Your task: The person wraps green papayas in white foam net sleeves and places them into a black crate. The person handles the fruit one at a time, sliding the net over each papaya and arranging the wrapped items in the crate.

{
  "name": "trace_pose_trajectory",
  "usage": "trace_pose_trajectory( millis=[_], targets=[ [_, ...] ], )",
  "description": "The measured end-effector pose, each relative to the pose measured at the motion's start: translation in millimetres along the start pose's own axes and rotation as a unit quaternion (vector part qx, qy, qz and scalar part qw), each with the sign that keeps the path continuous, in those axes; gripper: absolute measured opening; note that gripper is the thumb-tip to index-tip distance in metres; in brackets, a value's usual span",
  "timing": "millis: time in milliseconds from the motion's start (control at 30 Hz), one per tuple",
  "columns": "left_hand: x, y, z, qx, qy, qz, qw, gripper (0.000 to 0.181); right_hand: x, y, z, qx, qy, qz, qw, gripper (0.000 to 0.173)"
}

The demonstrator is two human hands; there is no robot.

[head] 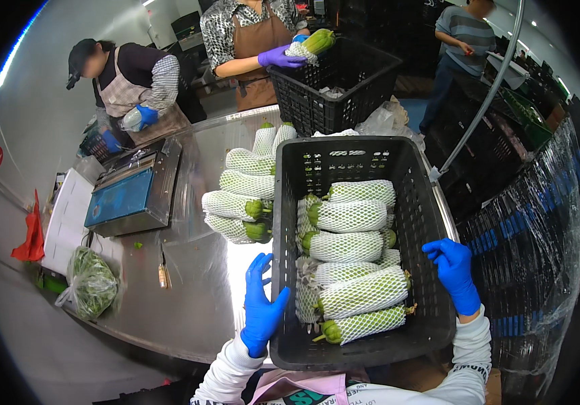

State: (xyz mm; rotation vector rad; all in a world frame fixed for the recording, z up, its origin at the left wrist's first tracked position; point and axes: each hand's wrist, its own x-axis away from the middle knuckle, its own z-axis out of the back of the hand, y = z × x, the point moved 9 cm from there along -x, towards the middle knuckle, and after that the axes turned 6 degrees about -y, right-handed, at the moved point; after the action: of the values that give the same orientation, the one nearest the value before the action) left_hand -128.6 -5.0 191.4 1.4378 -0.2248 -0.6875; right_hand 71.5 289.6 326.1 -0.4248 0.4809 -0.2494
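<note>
Before me stands a black plastic crate (366,351) with perforated walls. Inside it lie several green gourds (353,239) in white foam-net sleeves, their stem ends showing. My left hand (260,301), in a blue glove, is at the crate's left wall with fingers spread and the thumb by the rim. Over at the right rim is my right hand (454,273), also gloved in blue, with bent fingers reaching over the edge; whether it grips the rim is unclear. More sleeved gourds (237,204) lie on the steel table (193,298), just left of the crate.
Beyond stands another black crate (335,104), where a co-worker's purple-gloved hand (284,56) holds a partly sleeved gourd (318,41). A blue-topped machine (123,197), a knife (163,273) and a bagged green vegetable (92,283) are on the left. A metal pole (487,101) rises at right.
</note>
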Motion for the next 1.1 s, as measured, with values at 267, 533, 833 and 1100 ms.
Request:
trace_pose_trajectory(
  millis=[267, 533, 833, 1100],
  targets=[
    [1, -4, -2, 0.012, 0.003, -0.003, 1.0, 0.073, 1, 5, -1, -0.01, 0.008, -0.003, 1.0, 0.036],
    [0, -4, -5, 0.051, -0.003, 0.02, 0.998, 0.072, 1, 6, -1, -0.015, 0.007, -0.01, 1.0, 0.035],
    [2, -5, -4, 0.064, 0.005, 0.04, 0.997, 0.072, 5, 14, -2, -0.025, 0.007, -0.02, 0.999, 0.037],
    [17, -18, -3, 0.037, -0.058, 0.081, 0.994, 0.088, 30, 35, 25, -0.012, 0.099, -0.094, 0.991, 0.044]
  ],
)
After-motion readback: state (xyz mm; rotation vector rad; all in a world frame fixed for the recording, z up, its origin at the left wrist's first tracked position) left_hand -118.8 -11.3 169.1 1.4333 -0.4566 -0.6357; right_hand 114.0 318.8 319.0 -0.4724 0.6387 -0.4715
